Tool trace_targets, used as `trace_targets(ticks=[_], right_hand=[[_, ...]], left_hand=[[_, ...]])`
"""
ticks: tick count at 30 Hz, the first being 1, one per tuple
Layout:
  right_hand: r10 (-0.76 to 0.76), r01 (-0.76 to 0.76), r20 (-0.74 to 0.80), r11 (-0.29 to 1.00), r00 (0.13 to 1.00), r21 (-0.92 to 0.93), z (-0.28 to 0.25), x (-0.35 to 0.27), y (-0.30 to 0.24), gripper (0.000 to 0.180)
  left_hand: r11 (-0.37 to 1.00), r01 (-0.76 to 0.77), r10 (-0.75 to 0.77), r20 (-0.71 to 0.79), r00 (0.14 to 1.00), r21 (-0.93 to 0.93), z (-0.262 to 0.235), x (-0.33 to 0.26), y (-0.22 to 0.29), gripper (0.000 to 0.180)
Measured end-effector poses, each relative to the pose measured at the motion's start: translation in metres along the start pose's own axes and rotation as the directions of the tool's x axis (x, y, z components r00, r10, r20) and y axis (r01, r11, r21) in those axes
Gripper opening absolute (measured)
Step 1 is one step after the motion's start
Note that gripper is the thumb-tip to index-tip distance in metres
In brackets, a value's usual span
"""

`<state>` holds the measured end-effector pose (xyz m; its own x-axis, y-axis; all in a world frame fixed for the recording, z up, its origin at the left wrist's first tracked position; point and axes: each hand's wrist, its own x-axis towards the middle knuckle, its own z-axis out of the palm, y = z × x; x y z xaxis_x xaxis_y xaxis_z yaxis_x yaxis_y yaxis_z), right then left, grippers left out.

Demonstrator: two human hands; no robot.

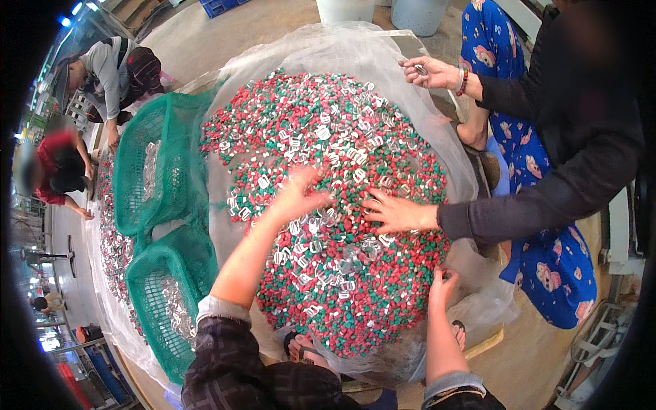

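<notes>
Red and green plastic pellets [355,301], mixed with small clear plastic rings [321,130], lay heaped on a sheet of clear plastic film [437,130] that covered the counter and kept the loose pieces from spilling off. The person's left hand [298,195] was spread flat on the middle of the heap, fingers open and pressed among the rings, gripping nothing that could be seen. The right hand [443,285] rested at the near right edge of the heap, fingers loosely open and touching the pellets. Across the counter a co-worker's hand [395,213] in a dark sleeve lay open on the pile, while that person's other hand [432,72] was lifted near the far edge, holding a few rings. Two green mesh baskets [160,301] stood at the left edge, partly filled with sorted clear rings. No labels or signs showed clearly.
</notes>
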<state>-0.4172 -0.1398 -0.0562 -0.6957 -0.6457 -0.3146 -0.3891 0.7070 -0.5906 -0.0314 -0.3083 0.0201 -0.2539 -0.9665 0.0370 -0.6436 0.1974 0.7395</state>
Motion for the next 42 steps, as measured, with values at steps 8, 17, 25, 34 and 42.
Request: trace_targets(ticks=[8, 17, 25, 34, 42], right_hand=[[-0.31, 0.305, -0.001, 0.934, 0.951, 0.185, 0.025, -0.039, -0.036, 0.03], [-0.467, 0.414, 0.322, 0.883, 0.824, 0.221, 0.053, -0.049, -0.051, 0.023], [-0.449, 0.363, 0.397, 0.89, 0.8, 0.275, 0.039, -0.037, -0.044, 0.018], [-0.52, 0.439, 0.436, 0.854, 0.734, 0.278, 0.021, -0.052, -0.029, 0.017], [-0.514, 0.466, 0.589, 0.85, 0.624, 0.248, 0.02, -0.099, -0.034, 0.017]], left_hand=[[0.779, 0.43, -0.461, -0.048, 0.886, 0.455, 0.032, -0.036, -0.006, 0.062], [0.944, -0.108, 0.036, 0.228, 0.973, 0.31, 0.086, -0.149, 0.091, 0.052], [0.988, 0.139, -0.146, 0.15, 0.978, 0.061, 0.039, -0.181, 0.096, 0.05], [0.903, 0.405, -0.398, -0.072, 0.914, 0.147, 0.022, -0.203, 0.068, 0.019], [0.807, 0.537, -0.529, -0.104, 0.842, 0.244, 0.096, -0.205, 0.087, 0.021]])
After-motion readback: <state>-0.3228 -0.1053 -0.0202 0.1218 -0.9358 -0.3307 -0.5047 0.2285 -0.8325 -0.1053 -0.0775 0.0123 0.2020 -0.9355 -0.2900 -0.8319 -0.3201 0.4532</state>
